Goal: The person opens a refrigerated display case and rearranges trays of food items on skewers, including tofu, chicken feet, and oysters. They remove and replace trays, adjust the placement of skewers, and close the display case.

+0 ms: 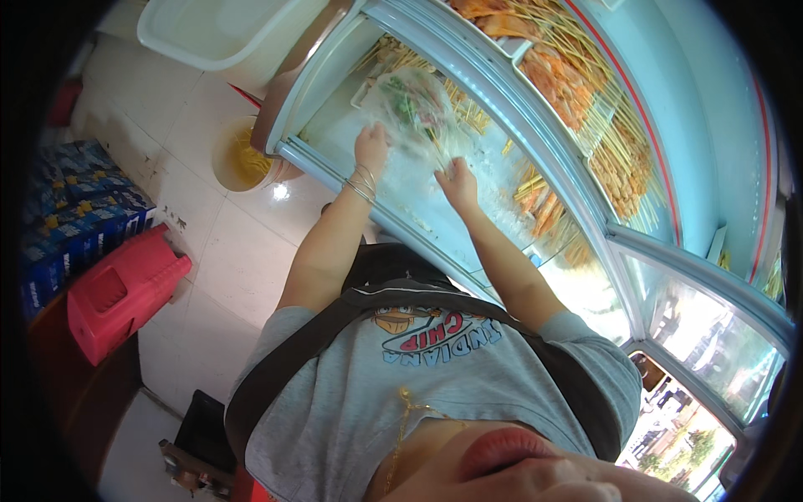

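Note:
A clear plastic bag [401, 100] stretches out in front of me, inside a glass-fronted display case. Green leafy food and some reddish pieces show through it, with thin skewer sticks [434, 137] pointing towards me. My left hand [371, 147], metal bangles on its wrist, pinches the near left edge of the bag. At the near right, my right hand [459, 182] is closed on the bag, close to the stick ends; whether it also grips the sticks is unclear. Under both hands lies the pale floor of the case [414, 194].
Skewered food [539, 201] lies along the case's far side, and trays of skewered meat [558, 81] fill the upper shelf. A metal frame rail [376, 210] runs along the near edge. Left are a white tub [207, 31], a bucket of yellowish liquid [241, 157], a pink plastic stool [125, 292] and blue cartons [81, 213].

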### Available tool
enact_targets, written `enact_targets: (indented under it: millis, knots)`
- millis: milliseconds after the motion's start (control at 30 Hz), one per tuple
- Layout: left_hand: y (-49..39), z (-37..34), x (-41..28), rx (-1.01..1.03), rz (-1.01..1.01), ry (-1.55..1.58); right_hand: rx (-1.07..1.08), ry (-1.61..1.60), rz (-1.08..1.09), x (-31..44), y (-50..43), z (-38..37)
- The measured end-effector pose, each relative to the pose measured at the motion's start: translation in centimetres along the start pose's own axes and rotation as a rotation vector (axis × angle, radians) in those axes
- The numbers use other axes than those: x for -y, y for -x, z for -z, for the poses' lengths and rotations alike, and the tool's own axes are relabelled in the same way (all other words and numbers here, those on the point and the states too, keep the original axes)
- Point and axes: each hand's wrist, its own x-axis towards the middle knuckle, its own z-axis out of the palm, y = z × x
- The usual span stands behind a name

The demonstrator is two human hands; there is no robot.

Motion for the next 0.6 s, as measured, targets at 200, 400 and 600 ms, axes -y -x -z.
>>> enact_targets:
  millis: [200,400,600]
  knots:
    - [-2.5,-0.4,-0.7,0.055,0.148,0.558,0.071,-0.041,0.076,-3.8,-3.6,0.8]
    - [-5.9,3.8,0.3,0.095,0.382,0.530,0.252,-0.031,-0.269,-4.8,-6.0,2.5]
    - [-2.9,4.9,-4.4,-0.278,-0.117,-0.782,0.115,0.184,-0.113,-2.8,-3.9,6.7]
